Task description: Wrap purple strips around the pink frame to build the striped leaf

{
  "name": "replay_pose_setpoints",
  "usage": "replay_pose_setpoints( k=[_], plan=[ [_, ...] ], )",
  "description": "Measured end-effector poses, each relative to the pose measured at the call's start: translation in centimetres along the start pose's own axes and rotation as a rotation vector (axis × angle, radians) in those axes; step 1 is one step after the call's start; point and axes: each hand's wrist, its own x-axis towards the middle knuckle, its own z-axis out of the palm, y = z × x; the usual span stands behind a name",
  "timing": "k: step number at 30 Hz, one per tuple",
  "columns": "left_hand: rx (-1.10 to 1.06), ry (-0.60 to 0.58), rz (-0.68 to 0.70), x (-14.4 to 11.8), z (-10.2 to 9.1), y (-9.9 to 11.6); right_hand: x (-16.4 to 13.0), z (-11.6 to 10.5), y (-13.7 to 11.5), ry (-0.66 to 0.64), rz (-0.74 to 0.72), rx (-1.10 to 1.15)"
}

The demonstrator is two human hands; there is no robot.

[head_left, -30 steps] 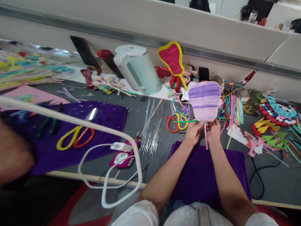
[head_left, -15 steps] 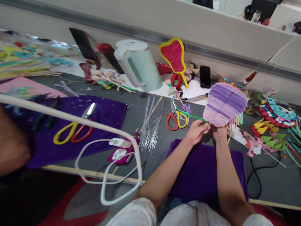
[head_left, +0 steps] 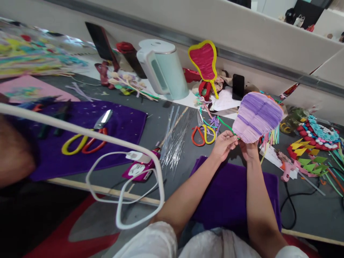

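A fan-shaped panel of purple and lilac pipe cleaners [head_left: 258, 116] is held up over the table. My right hand [head_left: 249, 150] grips it from below, with most of the fingers hidden behind it. At the panel's lower left edge, my left hand [head_left: 226, 145] pinches a green pipe cleaner [head_left: 225, 122], whose free end sticks up to the left. Below my forearms lies a folded purple cloth [head_left: 223, 197]. Red-and-yellow-handled scissors [head_left: 202, 133] rest on the table left of my hands.
Thin metal wires [head_left: 177, 143] and a magenta power strip [head_left: 139, 168] lie to the left. A white cable [head_left: 161, 179] hangs across the foreground. A kettle [head_left: 172, 71] and a red fan with yellow rim [head_left: 205, 61] stand behind. At right is a pink glue gun [head_left: 287, 170]. Another person's arm [head_left: 16, 154] shows far left.
The green pipe cleaner's free end now points more steeply upward, where it lay flatter before. Both hands keep their hold on the panel. The camera view has shifted slightly.
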Motion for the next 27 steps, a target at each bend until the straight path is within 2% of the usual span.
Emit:
replay_pose_setpoints(
  k=[4, 10, 17, 21, 27],
  plan=[
    [0.032, 0.025, 0.027, 0.2, -0.1, 0.2, -0.3, 0.7, -0.2, -0.02, 0.017, -0.054],
    [0.073, 0.051, 0.063, -0.1, 0.4, 0.2, 0.0, 0.6, 0.1, 0.053, -0.093, -0.04],
    [0.066, 0.008, -0.065, 0.0, 0.0, 0.8, 0.0, 0.0, 0.6, 0.091, -0.083, -0.046],
    [0.078, -0.054, -0.165, 0.0, -0.5, 1.2, 0.0, -0.3, 0.3, 0.024, -0.083, -0.085],
    [0.039, -0.181, -0.237, -0.1, -0.8, 1.4, -0.6, 0.4, -1.2, -0.165, 0.017, -0.174]
  ],
)
